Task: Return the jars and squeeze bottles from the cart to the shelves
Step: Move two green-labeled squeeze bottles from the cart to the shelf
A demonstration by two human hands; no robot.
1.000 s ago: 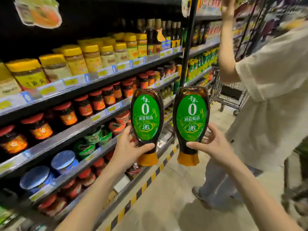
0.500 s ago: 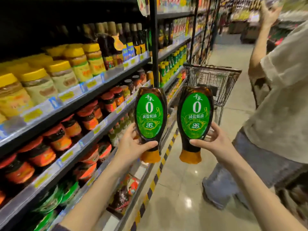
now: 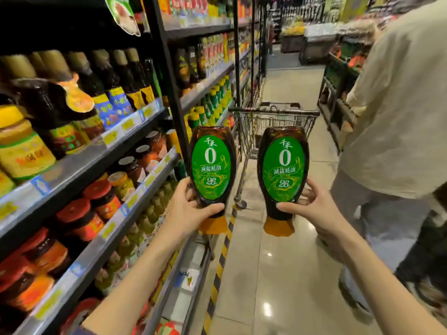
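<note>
1. Since the earlier frames the view has swung further down the aisle. The cart (image 3: 273, 117) now stands straight behind the two bottles, and the yellow-lidded jar (image 3: 19, 146) has slid to the left edge. Both hands keep the same hold.
2. The left hand (image 3: 191, 209) grips the left squeeze bottle (image 3: 211, 165) low on its body, thumb across the front under the green label and fingers curled behind.
3. The right hand (image 3: 312, 209) grips the right squeeze bottle (image 3: 283, 165) the same way.
4. Both bottles are held in the air with caps down, upright and side by side with a gap between them. Their green oval labels face the camera.
5. The shelves (image 3: 79, 165) run along the left, just beside the left bottle. Tall dark bottles (image 3: 113, 76) stand on the upper level, with red-lidded jars (image 3: 96, 192) below them.
6. The wire cart stands in the aisle beyond the bottles, near the shelving. Its contents cannot be made out.
7. Another person (image 3: 399, 105) in a pale shirt stands at the right edge.
8. A yellow-and-black stripe (image 3: 222, 257) runs along the glossy floor (image 3: 278, 274) at the foot of the shelving.
</note>
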